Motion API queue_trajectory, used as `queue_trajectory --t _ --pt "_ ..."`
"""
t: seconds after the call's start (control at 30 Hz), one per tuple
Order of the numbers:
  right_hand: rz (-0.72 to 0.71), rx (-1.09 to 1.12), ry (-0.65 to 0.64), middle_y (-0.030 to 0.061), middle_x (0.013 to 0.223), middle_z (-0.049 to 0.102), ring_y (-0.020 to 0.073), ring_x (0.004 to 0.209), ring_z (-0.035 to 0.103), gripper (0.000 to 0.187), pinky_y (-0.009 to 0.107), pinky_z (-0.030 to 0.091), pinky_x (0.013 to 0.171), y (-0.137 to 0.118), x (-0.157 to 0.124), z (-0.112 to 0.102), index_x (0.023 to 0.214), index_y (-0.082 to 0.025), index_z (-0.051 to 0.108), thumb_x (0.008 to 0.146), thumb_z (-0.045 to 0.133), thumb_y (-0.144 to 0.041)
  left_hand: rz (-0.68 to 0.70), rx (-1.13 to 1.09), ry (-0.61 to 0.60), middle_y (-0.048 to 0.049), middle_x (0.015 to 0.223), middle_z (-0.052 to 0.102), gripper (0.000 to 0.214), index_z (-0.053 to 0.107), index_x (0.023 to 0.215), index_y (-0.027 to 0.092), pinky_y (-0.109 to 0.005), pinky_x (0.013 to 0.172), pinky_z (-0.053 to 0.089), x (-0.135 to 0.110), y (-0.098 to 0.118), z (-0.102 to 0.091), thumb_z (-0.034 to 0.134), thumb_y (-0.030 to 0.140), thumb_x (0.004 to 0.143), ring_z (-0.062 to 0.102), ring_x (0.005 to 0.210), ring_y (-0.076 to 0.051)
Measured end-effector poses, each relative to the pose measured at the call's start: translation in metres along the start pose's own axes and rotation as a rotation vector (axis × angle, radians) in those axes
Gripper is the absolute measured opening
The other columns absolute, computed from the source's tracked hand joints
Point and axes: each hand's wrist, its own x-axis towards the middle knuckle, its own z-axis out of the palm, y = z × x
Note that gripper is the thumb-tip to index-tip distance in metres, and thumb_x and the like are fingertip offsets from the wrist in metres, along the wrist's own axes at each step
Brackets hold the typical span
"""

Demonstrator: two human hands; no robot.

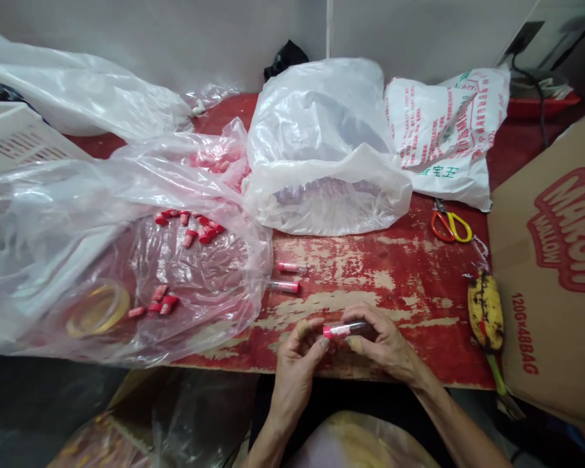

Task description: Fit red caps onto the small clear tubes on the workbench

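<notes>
My right hand [383,341] pinches the dark, see-through end of a small red-capped tube [342,331] between thumb and fingers, just above the table's front edge. At the tube's red end, the thumb and fingers of my left hand [298,354] close around the cap. Two similar tubes lie on the table past my left hand: a shorter one [291,267] and a longer one [286,286]. Several small red-and-pink pieces [205,231] rest in a clear plastic bag [234,299] to the left, with more red pieces [158,300] nearer me.
Behind the worn red table [394,260] surface stand an open translucent bag [322,130] and a printed white sack [443,136]. Scissors [450,225], a spotted banana [485,309] and a cardboard box [546,260] are at right. A tape roll [119,309] shows at left.
</notes>
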Motion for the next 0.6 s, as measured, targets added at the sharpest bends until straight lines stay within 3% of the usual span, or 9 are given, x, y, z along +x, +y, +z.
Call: queue_trajectory --t 0.13,0.37,0.47,0.6 --pt "-0.026 -0.08 -0.073 0.001 0.095 0.058 0.0159 0.089 0.054 0.016 0.027 0.041 0.078 -0.001 0.001 -0.001 0.099 -0.025 0.06 0.083 0.059 -0.023 0.016 0.031 -0.023 -0.0024 0.082 0.069 0.026 0.067 0.092 0.018 -0.022 0.065 0.05 -0.001 0.004 0.0 0.075 0.031 0.07 0.062 0.069 -0.014" --pt "0.181 -0.107 -0.055 -0.002 0.069 0.057 0.0121 0.059 0.048 0.023 0.022 0.034 0.053 0.005 -0.001 0.005 0.087 -0.021 0.062 0.081 0.06 -0.043 0.15 0.223 -0.048 -0.0027 0.084 0.068 0.019 0.069 0.091 0.02 -0.023 0.068 0.05 -0.002 0.005 -0.005 0.068 0.033 0.076 0.062 0.075 -0.016" --pt "0.224 -0.097 -0.032 -0.0026 0.064 0.055 0.0112 0.056 0.045 0.028 0.022 0.032 0.051 0.007 -0.001 0.009 0.081 -0.02 0.061 0.081 0.06 -0.048 0.213 0.297 -0.037 -0.0035 0.086 0.067 0.017 0.07 0.09 0.021 -0.024 0.071 0.049 -0.001 0.004 -0.006 0.067 0.033 0.078 0.062 0.08 -0.018" --pt "0.255 0.038 -0.003 -0.0022 0.07 0.056 0.0116 0.061 0.048 0.03 0.021 0.036 0.054 0.007 -0.001 0.013 0.088 -0.02 0.061 0.082 0.059 -0.05 0.188 0.285 -0.016 -0.004 0.089 0.068 0.022 0.068 0.097 0.022 -0.026 0.073 0.05 0.0 0.001 -0.008 0.066 0.033 0.079 0.063 0.079 -0.018"
